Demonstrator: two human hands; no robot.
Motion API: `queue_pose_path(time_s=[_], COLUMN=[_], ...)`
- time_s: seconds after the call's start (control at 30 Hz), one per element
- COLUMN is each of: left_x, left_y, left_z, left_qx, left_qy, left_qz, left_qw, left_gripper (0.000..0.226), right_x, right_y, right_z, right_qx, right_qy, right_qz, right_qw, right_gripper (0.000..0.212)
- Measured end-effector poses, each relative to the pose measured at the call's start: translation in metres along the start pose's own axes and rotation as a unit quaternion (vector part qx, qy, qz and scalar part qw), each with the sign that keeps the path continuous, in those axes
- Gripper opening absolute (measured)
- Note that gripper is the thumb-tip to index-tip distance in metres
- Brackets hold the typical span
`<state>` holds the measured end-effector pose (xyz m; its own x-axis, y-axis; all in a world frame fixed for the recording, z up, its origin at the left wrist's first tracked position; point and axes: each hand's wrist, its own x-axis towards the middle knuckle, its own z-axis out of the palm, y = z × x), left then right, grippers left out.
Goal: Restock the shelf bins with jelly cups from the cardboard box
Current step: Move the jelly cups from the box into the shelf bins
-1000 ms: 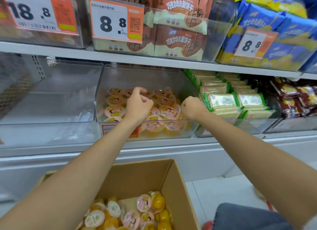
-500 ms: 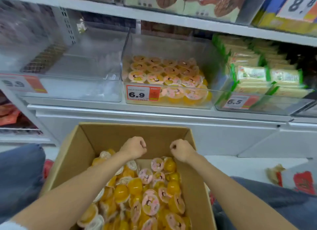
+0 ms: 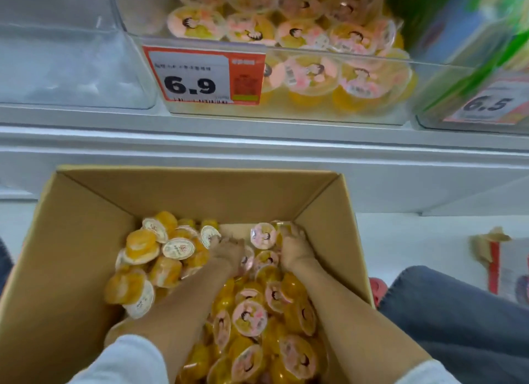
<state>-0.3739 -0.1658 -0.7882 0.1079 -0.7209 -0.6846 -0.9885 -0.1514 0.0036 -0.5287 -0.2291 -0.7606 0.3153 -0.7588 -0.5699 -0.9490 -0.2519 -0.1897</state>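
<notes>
– clear plastic at the far left of the shelf, was it?
– yes, a clear bin [image 3: 71, 69] sat at the left end. just to its right was the middle bin [image 3: 343, 58], with an orange-and-white price tag [image 3: 200, 77] reading 6.9 on its front wall.
– and the jelly cups?
– some lay packed in that middle bin: the binned cups [image 3: 300, 34], pink lids mostly up. right of them was a third bin [image 3: 435, 120] with blurred green packets [image 3: 463, 40] and a tag reading 6.5 [image 3: 489, 103].
– below the shelf?
– an open cardboard box [image 3: 71, 255] stood on the floor against the shelf base. the boxed cups [image 3: 249, 318] were heaped in it, yellow jelly under pink or white lids, tilted every way.
– the grips?
– both were bare and down in the box near its far wall, close together but not touching. the left grip [image 3: 227, 253] had its fingers curled into the pile beside a white-lidded cup [image 3: 210, 235]; i couldn't tell whether it held anything. the right grip [image 3: 294, 250] had its fingers curled round a yellow cup [image 3: 284, 227]. a pink-lidded cup [image 3: 263, 235] stood on edge between the two grips.
– sleeves?
– white, pushed up both forearms at the near edge.
– further right?
– a knee in blue jeans [image 3: 458, 312] was beside the box, with a red shoe [image 3: 376, 289] between knee and box wall. some torn red-and-brown packaging [image 3: 492, 255] lay on the pale floor [image 3: 415, 240], well apart from the box.
</notes>
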Motion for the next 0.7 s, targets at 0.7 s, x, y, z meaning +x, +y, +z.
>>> queue_pose_path(time_s=[0.7], left_x=[-0.098], left_y=[-0.026], left_z=[-0.1], left_qx=[-0.752], left_qy=[0.06], left_qz=[-0.055], left_qw=[0.654], left_gripper=[0.046], right_x=[-0.072], right_y=[-0.041], right_z=[-0.082], right_qx=[0.254], right_qy=[0.139], right_qz=[-0.069], right_qw=[0.955], right_gripper=[0.043])
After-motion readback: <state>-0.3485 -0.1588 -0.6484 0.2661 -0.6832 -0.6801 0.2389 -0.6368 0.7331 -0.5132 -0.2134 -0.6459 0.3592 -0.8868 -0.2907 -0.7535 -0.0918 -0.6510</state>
